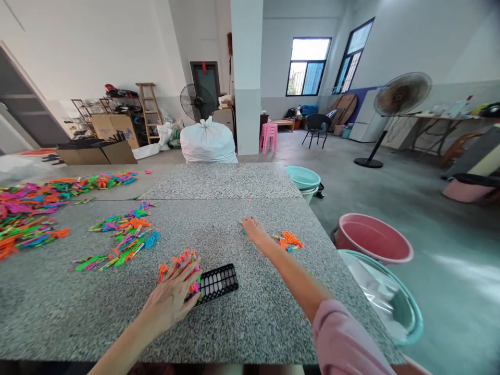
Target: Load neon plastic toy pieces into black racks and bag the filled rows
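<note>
Here the left hand (172, 298) lies flat, fingers spread, over a black tray (217, 283) near the table's front edge, pressing on the colourful plastic pieces (180, 260) that stand in the tray's left half. The tray's right half shows bare slots. The right hand (253, 229) reaches well forward to a small pile (289, 241) of orange and green pieces; its fingers curl down onto the table at the pile's near end, but whether they pinch a piece I cannot tell.

Judging from this, the step in hand is fetching more pieces while the left hand steadies the part-filled tray. The next move seems to call for a clean pinch on one piece out of the tangle, then bringing it back and lining it up with a bare slot without knocking those already standing.

The surface is a speckled granite table (242, 323), grey and hard. More pieces lie in loose heaps (128, 234) to the left, with a larger spread (31, 213) further left. Just beside the table on the right stand a pink basin (371, 238) and a teal basin (406, 307) lined with clear plastic; another teal basin (302, 177) sits further off. The room is a bare hall with a white pillar (247, 78), a tied white sack (208, 141), standing fans (398, 99), a ladder, and barred windows (308, 66).
</note>
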